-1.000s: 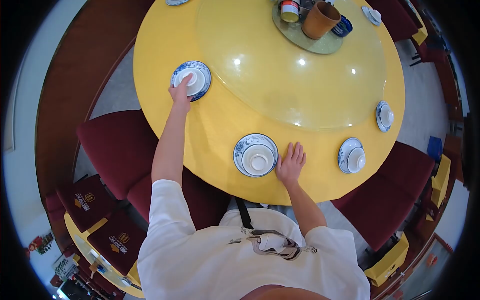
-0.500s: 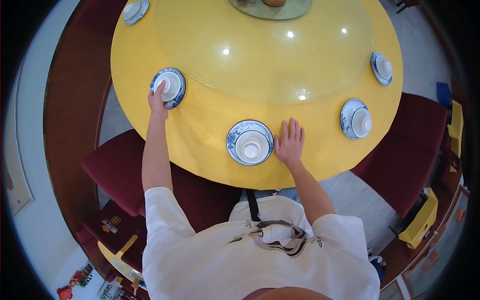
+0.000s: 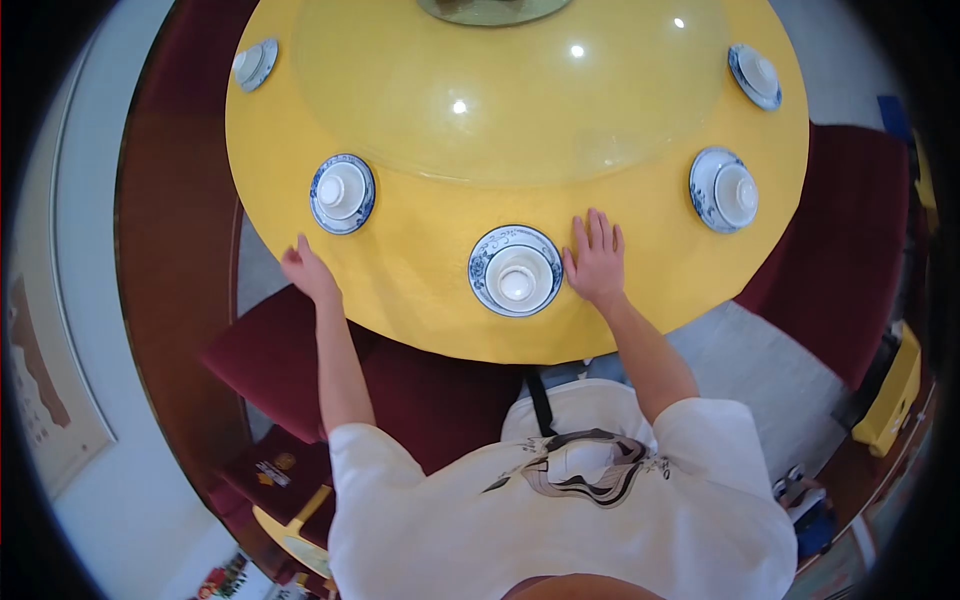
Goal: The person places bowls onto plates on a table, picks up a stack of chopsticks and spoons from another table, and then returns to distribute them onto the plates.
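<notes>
My right hand [image 3: 599, 262] lies flat on the yellow tablecloth [image 3: 420, 290], fingers spread and holding nothing. Just left of it is a blue-and-white plate [image 3: 512, 237] with a small white bowl [image 3: 518, 284] on it, seemingly upside down. My left hand [image 3: 311, 273] hovers by the table's left edge, empty, with its fingers loosely apart. Above that hand, and apart from it, a second patterned plate [image 3: 362, 172] carries an inverted white bowl [image 3: 336, 190].
More plates with bowls stand around the rim: one plate [image 3: 706, 170] at right, another [image 3: 741, 70] farther back, and one [image 3: 264, 66] at far left. A glass turntable [image 3: 520, 110] covers the middle. Dark red chairs [image 3: 840, 250] flank the table.
My left hand has let go of the bowl on the left plate and drawn back toward the table edge. My right hand still rests on the cloth; the view has shifted slightly.
</notes>
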`<action>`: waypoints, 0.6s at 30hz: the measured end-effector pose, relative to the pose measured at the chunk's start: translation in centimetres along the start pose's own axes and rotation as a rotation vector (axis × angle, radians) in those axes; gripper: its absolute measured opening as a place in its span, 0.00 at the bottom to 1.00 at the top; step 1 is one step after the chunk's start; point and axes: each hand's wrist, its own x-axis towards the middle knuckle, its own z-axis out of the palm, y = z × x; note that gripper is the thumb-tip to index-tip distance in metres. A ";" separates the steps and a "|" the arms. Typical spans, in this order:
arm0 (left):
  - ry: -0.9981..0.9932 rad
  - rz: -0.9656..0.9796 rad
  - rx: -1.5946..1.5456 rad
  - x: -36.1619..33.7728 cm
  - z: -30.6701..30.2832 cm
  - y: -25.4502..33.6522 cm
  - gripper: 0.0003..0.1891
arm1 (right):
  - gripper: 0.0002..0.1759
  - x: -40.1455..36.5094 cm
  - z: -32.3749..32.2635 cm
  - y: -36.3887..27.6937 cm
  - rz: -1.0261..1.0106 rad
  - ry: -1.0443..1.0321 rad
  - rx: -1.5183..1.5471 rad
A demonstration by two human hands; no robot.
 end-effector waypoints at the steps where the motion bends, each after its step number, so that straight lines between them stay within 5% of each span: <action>1: 0.027 0.072 -0.016 -2.7 -1.0 0.8 0.19 | 0.30 0.0 -0.1 0.0 0.034 0.008 0.008; 9: 0.071 0.140 0.153 -21.7 -8.1 4.6 0.13 | 0.29 -0.8 -1.1 0.6 0.008 0.072 0.076; 15: -0.266 0.446 0.263 -35.8 -6.9 8.2 0.08 | 0.28 -1.9 -1.5 2.3 -0.034 0.104 0.196; 18: -0.470 0.487 0.115 -41.6 -6.8 8.6 0.08 | 0.19 -2.4 -1.9 3.3 -0.003 -0.108 0.235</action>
